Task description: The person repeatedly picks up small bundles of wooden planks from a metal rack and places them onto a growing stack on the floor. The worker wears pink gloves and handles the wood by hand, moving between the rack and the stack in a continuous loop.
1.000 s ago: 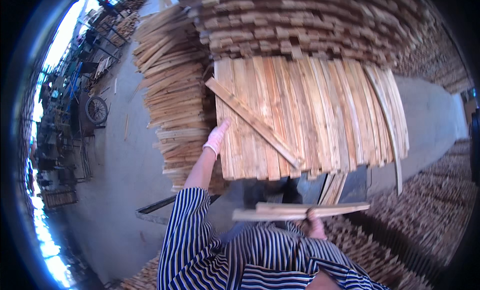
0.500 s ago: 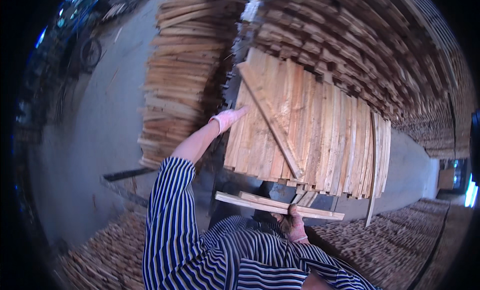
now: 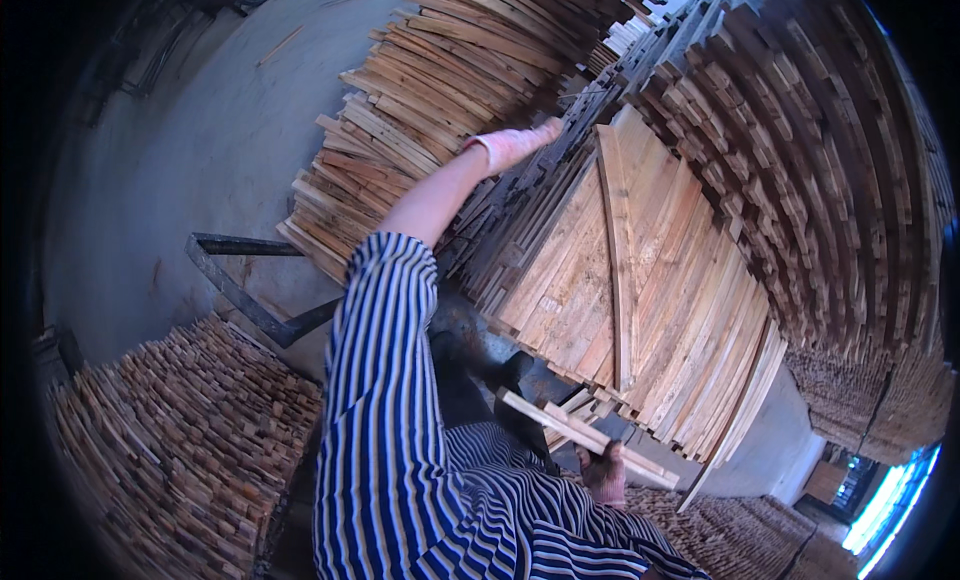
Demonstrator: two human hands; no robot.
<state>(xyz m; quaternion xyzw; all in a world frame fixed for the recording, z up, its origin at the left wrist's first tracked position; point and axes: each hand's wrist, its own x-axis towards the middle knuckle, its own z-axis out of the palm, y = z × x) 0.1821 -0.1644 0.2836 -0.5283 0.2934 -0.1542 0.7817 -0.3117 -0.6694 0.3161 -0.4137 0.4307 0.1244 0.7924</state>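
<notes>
My left hand [image 3: 520,146], in a pale pink glove, reaches forward at the end of an outstretched arm. It is over the gap between the left lumber pile and the middle stack; its fingers extend forward and nothing shows in them. Low in front of my body, my right hand [image 3: 607,477], also gloved, is closed around thin wooden strips [image 3: 585,435]. On the middle stack of wooden strips [image 3: 670,270], laid side by side, one loose strip [image 3: 621,280] lies aslant across the others.
A pile of rough strips [image 3: 430,90] stands on the left. A tall stack of strips [image 3: 790,150] rises at the right. A dark metal frame [image 3: 240,300] projects at left, above another strip stack [image 3: 180,420]. Grey concrete floor [image 3: 200,130] stretches along the far left.
My left hand has left the middle stack's left edge and moved forward and right in the picture. The view has turned. My right hand still holds its strips.
</notes>
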